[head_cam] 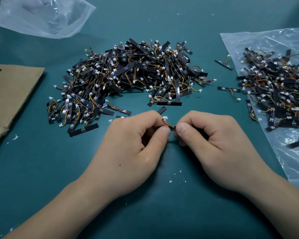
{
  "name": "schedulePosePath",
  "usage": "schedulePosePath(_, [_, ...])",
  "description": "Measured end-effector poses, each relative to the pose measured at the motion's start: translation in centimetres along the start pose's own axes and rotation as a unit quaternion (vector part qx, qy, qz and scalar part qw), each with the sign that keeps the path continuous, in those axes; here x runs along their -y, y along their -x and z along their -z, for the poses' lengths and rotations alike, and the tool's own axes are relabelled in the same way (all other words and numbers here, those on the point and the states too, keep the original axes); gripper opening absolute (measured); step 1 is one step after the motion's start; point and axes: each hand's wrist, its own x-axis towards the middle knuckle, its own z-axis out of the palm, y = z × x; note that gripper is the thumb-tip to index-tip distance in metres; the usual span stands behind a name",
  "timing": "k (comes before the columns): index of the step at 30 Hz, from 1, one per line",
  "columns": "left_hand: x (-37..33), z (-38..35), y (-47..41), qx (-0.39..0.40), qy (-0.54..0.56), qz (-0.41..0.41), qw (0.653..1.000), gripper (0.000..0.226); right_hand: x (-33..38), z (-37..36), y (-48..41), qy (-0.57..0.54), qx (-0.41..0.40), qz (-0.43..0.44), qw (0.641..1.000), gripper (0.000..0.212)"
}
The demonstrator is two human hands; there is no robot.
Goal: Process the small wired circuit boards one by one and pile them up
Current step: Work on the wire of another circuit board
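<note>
In the middle of the green table (145, 213), near the bottom of the head view, two hands meet. The left hand (131, 144) and the right hand (212, 144) both pinch one small board (173, 129) between thumb and curled fingers. The fingertips almost touch each other.

Only a tiny dark bit of the board shows between them. It seems to lie sideways, with its long side running from left to right, but the fingers hide most of it. A thin orange and black wire (166, 124) loops up from the board, away from the person and a little to the left. It ends in a white plug (165, 117) just above the left hand's first finger.

Behind the hands sits a big pile (136, 75) of the same black boards, pointing every which way. To the right, a second pile (274, 87) lies on a clear plastic bag (292, 161). Two loose boards (229, 89) lie on the table between the piles.

Another clear bag (45, 16) sits at the far left. A piece of brown cardboard (12, 90) lies at the left edge. Small white crumbs (170, 181) dot the table.

The boards have tiny pale marks, too small to read.
</note>
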Motion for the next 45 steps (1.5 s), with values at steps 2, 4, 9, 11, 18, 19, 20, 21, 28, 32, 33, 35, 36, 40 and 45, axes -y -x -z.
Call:
schedulePosePath(2, [-0.03, 0.05, -0.03, 0.001, -0.002, 0.0, 1.0, 0.019, 0.08, 0.0, 0.04, -0.002, -0.004, 0.003, 1.0, 0.03])
schedulePosePath(4, [0.0, 0.1, -0.07, 0.001, -0.007, 0.001, 1.0, 0.019, 0.1, 0.0, 0.02, -0.004, -0.002, 0.004, 1.0, 0.031])
schedulePosePath(9, [0.0, 0.1, -0.09, -0.003, -0.002, -0.003, 1.0, 0.02, 0.07, -0.05, 0.03, 0.004, -0.001, 0.009, 1.0, 0.031])
schedulePosePath(11, [-0.06, 0.1, -0.06, -0.006, -0.004, -0.006, 1.0, 0.02, 0.12, -0.05, 0.13, -0.006, -0.002, 0.012, 1.0, 0.031])
schedulePosePath(18, [-0.12, 0.03, -0.1, -0.006, -0.019, -0.006, 1.0, 0.02, 0.02, -0.19, 0.07, 0.028, 0.005, 0.003, 1.0, 0.025])
schedulePosePath(19, [-0.1, 0.03, -0.12, -0.007, -0.021, -0.008, 1.0, 0.02, 0.04, -0.2, 0.08, 0.032, 0.004, 0.003, 0.999, 0.025])
schedulePosePath(20, [-0.07, 0.03, -0.13, -0.006, -0.019, -0.008, 1.0, 0.02, 0.05, -0.21, 0.09, 0.036, 0.002, 0.004, 0.999, 0.025])
schedulePosePath(21, [-0.03, 0.05, -0.13, -0.001, -0.014, -0.007, 1.0, 0.021, 0.07, -0.21, 0.09, 0.039, 0.001, 0.005, 0.999, 0.025])
schedulePosePath(28, [-0.04, 0.27, -0.08, 0.011, 0.011, -0.008, 1.0, 0.02, 0.11, -0.15, 0.07, 0.034, 0.002, 0.021, 0.999, 0.023])
schedulePosePath(32, [0.08, 0.22, -0.11, 0.015, -0.004, -0.017, 1.0, 0.021, 0.12, -0.13, 0.02, 0.031, 0.006, 0.022, 0.999, 0.023])
schedulePosePath(33, [0.09, 0.24, -0.12, 0.014, -0.001, -0.017, 1.0, 0.02, 0.12, -0.12, 0.02, 0.026, 0.005, 0.021, 0.999, 0.023])
schedulePosePath(35, [0.09, 0.22, -0.11, 0.015, -0.003, -0.021, 1.0, 0.02, 0.11, -0.13, 0.03, 0.019, 0.005, 0.019, 1.0, 0.023])
schedulePosePath(36, [0.08, 0.22, -0.09, 0.014, -0.011, -0.025, 1.0, 0.02, 0.1, -0.13, 0.03, 0.023, 0.006, 0.019, 1.0, 0.023])
schedulePosePath(40, [0.14, 0.19, -0.13, 0.014, -0.011, -0.022, 1.0, 0.02, 0.07, -0.14, 0.02, 0.024, 0.003, 0.019, 1.0, 0.023])
schedulePosePath(45, [0.23, 0.16, -0.2, 0.019, -0.017, -0.027, 0.999, 0.02, 0.07, -0.25, 0.05, 0.048, 0.006, 0.024, 0.999, 0.023])
